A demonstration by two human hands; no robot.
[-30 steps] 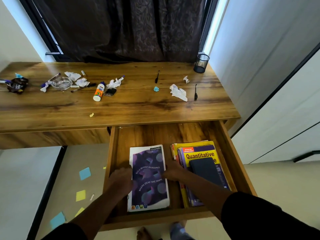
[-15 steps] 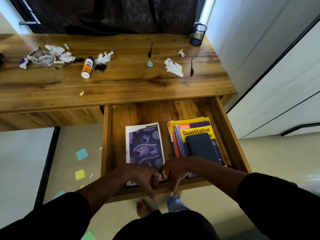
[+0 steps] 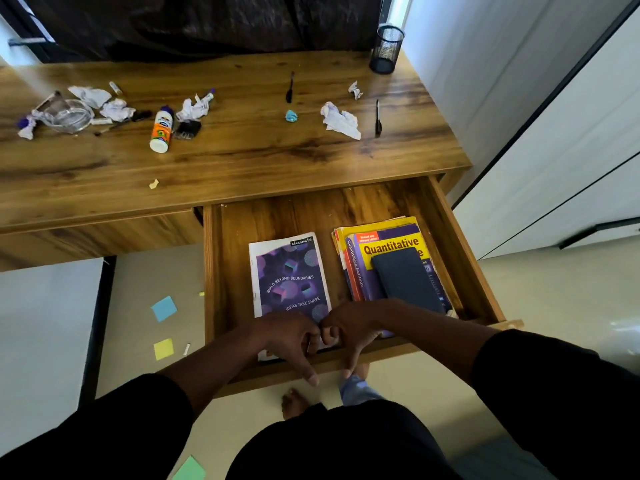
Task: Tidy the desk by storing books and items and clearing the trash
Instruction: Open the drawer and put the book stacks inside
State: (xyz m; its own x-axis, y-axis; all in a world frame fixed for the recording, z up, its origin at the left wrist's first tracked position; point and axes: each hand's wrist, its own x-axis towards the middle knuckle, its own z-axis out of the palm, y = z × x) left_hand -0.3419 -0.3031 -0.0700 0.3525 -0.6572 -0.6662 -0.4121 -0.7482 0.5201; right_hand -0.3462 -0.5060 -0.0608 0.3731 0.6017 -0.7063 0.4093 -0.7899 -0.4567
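Observation:
The wooden drawer (image 3: 460, 244) stands pulled out under the desk (image 3: 242, 168). Inside lie a purple notebook (image 3: 289, 275) on the left and a stack topped by a yellow "Quantitative" book (image 3: 388, 242) with a dark blue wallet-like case (image 3: 405, 278) on the right. My left hand (image 3: 289, 339) and my right hand (image 3: 348, 332) meet at the middle of the drawer's front panel (image 3: 398, 351). Fingers hook down over its outer face, thumbs inside, and they cover the notebook's near end.
On the desk lie crumpled papers (image 3: 341, 121), a glue bottle (image 3: 161, 128), two black pens (image 3: 377, 116), a blue paper ball (image 3: 291, 116), a glass dish (image 3: 69, 114) and a mesh pen cup (image 3: 386, 48). Sticky notes (image 3: 163, 308) lie on the floor. White cabinets stand right.
My hands left the notebook and came back to the drawer's front panel, where they now hold it. The view dropped lower; between the last two frames little moved.

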